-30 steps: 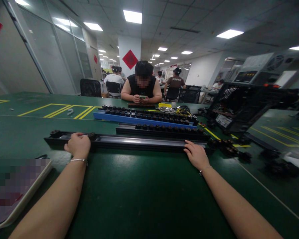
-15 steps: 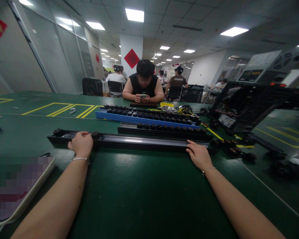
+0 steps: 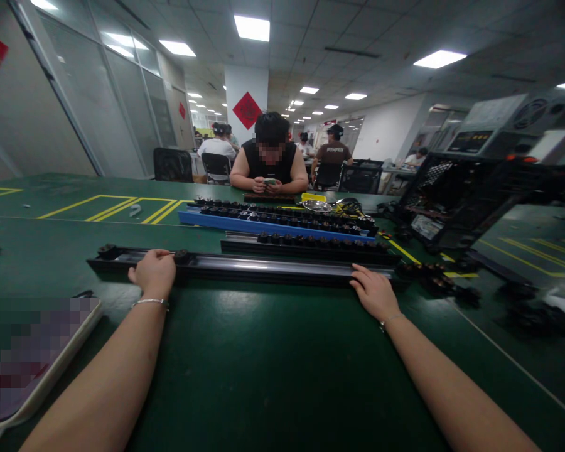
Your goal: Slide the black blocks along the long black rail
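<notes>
A long black rail [image 3: 273, 269] with a shiny channel lies across the green table in front of me. My left hand [image 3: 154, 271] is closed over its left part, fingers curled down into the channel; what they grip is hidden. Right beside those fingertips sits a small black block [image 3: 182, 256] in the rail, and another black block [image 3: 107, 251] is at the left end. My right hand [image 3: 374, 290] rests with its fingers stretched out on the rail's near edge toward the right end, holding nothing.
Behind the rail lie a second black rail [image 3: 235, 245] and a blue rail [image 3: 207, 220], both carrying rows of black parts. Loose black parts [image 3: 433, 279] and an open computer case [image 3: 445, 201] are at right. A white-edged flat object [image 3: 82, 329] lies front left. A person [image 3: 268, 160] sits opposite.
Both hands keep their places on the rail. The whole view has shifted very slightly to the left; nothing else visibly differs.
</notes>
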{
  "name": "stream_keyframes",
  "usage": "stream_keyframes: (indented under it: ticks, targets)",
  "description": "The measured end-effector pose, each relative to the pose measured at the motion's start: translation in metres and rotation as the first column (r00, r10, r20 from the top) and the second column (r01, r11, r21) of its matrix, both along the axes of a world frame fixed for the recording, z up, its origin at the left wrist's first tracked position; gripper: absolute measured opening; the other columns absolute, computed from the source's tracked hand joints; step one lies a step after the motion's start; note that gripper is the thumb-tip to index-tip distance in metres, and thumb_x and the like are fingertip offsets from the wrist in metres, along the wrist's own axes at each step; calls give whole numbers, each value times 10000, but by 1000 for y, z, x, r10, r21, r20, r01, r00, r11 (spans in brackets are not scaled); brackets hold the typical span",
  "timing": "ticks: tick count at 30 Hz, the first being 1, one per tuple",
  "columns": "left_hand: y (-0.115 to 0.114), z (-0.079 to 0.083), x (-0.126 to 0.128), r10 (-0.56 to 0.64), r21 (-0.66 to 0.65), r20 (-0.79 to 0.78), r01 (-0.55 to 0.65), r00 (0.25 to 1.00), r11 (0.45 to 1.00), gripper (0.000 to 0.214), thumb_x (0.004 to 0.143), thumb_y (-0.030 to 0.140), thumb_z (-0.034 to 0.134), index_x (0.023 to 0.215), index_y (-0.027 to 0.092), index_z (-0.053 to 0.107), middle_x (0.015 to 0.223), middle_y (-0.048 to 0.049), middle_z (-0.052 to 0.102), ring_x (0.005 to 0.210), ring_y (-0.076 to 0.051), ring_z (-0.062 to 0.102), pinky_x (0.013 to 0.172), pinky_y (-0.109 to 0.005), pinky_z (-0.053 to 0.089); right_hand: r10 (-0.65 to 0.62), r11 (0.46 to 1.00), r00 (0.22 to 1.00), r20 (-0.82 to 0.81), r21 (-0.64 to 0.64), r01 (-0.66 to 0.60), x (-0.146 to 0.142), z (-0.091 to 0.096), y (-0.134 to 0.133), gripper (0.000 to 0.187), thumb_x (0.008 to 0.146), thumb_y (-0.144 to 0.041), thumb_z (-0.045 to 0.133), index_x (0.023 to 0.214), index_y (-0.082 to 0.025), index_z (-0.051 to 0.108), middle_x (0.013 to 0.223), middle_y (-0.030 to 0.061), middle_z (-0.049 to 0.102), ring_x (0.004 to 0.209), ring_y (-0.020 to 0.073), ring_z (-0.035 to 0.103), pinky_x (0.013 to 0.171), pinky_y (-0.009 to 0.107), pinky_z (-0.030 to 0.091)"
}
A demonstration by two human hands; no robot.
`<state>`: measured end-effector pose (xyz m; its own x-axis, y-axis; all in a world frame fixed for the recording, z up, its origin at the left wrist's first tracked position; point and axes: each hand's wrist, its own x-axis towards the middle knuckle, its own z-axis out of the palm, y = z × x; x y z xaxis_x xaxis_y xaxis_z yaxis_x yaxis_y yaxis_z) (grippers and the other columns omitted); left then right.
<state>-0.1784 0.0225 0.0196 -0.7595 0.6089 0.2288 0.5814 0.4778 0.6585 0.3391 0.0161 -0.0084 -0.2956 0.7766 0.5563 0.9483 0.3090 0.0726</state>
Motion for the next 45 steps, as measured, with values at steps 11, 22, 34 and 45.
stream_keyframes:
  ticks: [11, 22, 34, 45]
  targets:
    - [-3, 4, 5, -34, -10, -11, 34, 999, 999, 233, 769, 300, 458, 870, 222, 653, 951, -97, 694, 1041, -287, 579, 1010, -478, 232, 2, 1000, 1000, -12, -19, -2, 1, 0, 1, 283, 893, -339, 394, 955, -229, 647, 1233, 60, 597, 928, 229, 592, 822, 403, 420]
    - [-3, 4, 12, -78, -39, -59, 75, 995, 996, 264, 795, 304, 424, 888, 215, 655, 958, -111, 691, 1044, -273, 577, 1037, -466, 204, -14, 999, 1000, -5, -35, 13, 0, -1, 2, 284, 901, -346, 385, 972, -227, 633, 1253, 57, 584, 939, 222, 586, 836, 398, 407]
    - [0, 2, 16, -104, -51, -88, 99, 991, 994, 250, 782, 309, 426, 851, 222, 650, 916, -94, 697, 998, -269, 588, 1055, -463, 158, -9, 1000, 1000, 3, -23, 9, 0, 0, 2, 281, 897, -340, 394, 956, -227, 644, 1244, 59, 591, 924, 229, 594, 818, 403, 419]
    - [-2, 4, 23, -137, -29, -97, 135, 986, 990, 246, 771, 300, 436, 864, 212, 646, 874, -99, 698, 965, -280, 595, 1046, -462, 182, -22, 999, 1000, -3, -26, 22, -1, 1, 0, 283, 899, -339, 389, 958, -233, 644, 1249, 53, 587, 926, 225, 593, 826, 399, 414]
